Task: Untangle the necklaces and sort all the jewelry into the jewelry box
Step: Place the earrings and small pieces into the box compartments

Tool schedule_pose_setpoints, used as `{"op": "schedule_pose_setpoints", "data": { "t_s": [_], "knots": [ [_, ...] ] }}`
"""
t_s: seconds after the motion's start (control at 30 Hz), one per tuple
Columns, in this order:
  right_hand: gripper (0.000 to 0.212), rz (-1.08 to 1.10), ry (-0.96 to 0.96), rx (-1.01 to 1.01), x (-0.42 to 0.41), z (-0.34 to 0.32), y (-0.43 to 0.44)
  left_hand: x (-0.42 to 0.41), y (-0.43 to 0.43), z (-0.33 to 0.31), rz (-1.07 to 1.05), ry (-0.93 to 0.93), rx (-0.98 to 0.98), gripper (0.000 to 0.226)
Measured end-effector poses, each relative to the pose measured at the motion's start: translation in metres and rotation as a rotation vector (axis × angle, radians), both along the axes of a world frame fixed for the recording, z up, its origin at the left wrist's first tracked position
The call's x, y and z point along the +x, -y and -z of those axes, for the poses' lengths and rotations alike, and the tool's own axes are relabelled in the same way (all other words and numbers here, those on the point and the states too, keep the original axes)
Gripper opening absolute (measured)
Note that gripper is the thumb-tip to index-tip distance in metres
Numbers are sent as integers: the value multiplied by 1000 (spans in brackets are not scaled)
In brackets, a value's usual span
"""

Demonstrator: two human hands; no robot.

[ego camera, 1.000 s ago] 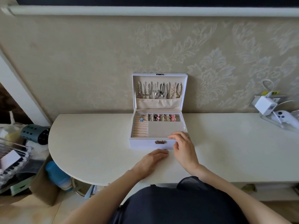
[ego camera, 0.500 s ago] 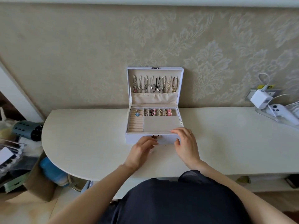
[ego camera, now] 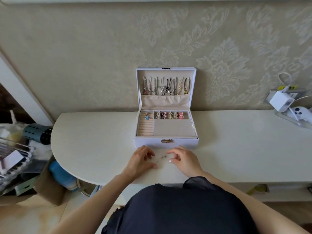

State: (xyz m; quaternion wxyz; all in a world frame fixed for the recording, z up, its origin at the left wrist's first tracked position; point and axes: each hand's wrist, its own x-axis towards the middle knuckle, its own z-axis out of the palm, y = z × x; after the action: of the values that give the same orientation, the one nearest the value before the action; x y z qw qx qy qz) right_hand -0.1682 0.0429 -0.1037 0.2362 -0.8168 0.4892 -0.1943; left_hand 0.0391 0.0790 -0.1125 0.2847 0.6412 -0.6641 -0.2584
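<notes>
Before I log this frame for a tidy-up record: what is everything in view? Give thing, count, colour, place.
jewelry box: one, white, open, on the table against the wall.
necklaces: several, silver, gold and black, hanging inside the lid.
small jewelry: several pieces, pink and gold, back row of compartments.
flower piece: one, blue, back-left compartment.
chain: one, thin, silvery, on the table between the hands.
table: one, white, along the wall.
charger: one, white, wall socket at right.
controller: one, white, right end of the table.
perforated holder: one, teal, left of the table.
left hand: fingers curled by the chain's left end; grip unclear.
right hand: fingers curled by its right end; grip unclear.
</notes>
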Motion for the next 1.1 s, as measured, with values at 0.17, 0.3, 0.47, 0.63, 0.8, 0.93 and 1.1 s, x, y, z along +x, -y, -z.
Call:
{"op": "schedule_pose_setpoints", "data": {
  "t_s": [0.17,0.3,0.47,0.63,0.8,0.93,1.1],
  "knots": [
    [20,132,161,14,3,15,2,-7,8,1,9,40,-49,26],
    [11,399,211,-129,-2,22,-4,-19,13,5,-43,37,-111,20],
    [12,454,117,-144,-1,24,-3,-22,13,10,-23,38,-192,10],
    [13,379,75,-93,-1,20,-3,-20,14,13,6,33,-224,14],
    [6,267,123,-32,-2,18,-4,-20,13,10,5,27,-218,10],
    [2,265,119,-9,-1,17,-2,-22,12,9,9,51,-200,6],
    [4,258,78,-48,1,19,-2,-22,13,10,13,65,-241,4]
  ]
}}
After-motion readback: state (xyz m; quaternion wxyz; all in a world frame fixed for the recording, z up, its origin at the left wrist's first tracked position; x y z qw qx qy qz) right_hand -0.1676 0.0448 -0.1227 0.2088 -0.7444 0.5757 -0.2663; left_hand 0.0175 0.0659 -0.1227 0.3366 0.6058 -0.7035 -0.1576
